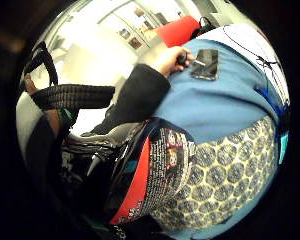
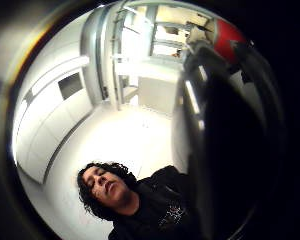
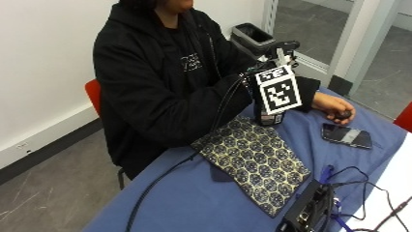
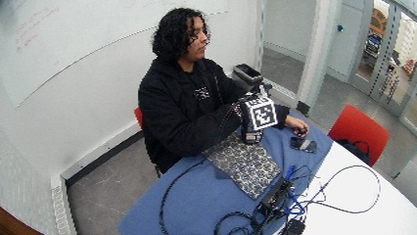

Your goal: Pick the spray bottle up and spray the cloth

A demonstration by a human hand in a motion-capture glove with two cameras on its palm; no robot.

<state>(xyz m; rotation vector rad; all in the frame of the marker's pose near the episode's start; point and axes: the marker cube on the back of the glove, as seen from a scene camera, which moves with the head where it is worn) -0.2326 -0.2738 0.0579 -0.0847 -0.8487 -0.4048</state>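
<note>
Blue cloth covers the desk, and on it lies the patterned cloth, spread flat in front of the person. From the outside view I judge the pick-up done: the spray bottle stands upright above the far edge of the cloth, apparently clear of it, with my right hand round its upper part. That hand is mostly hidden behind its own gear there, so I read the fingers from the little finger side palm view, where the bottle's red and black printed label fills the frame close to the palm; I take them as curled round the bottle, though no fingertip shows clearly. What is left is the spraying itself. I see no mist and no wet patch on the cloth, and whether the trigger is being pulled I cannot tell.

The little finger side view also shows the cloth lying right below the bottle, and the bare hand resting beside a phone. The thumb side view shows only the dark bottle top up close.
</note>
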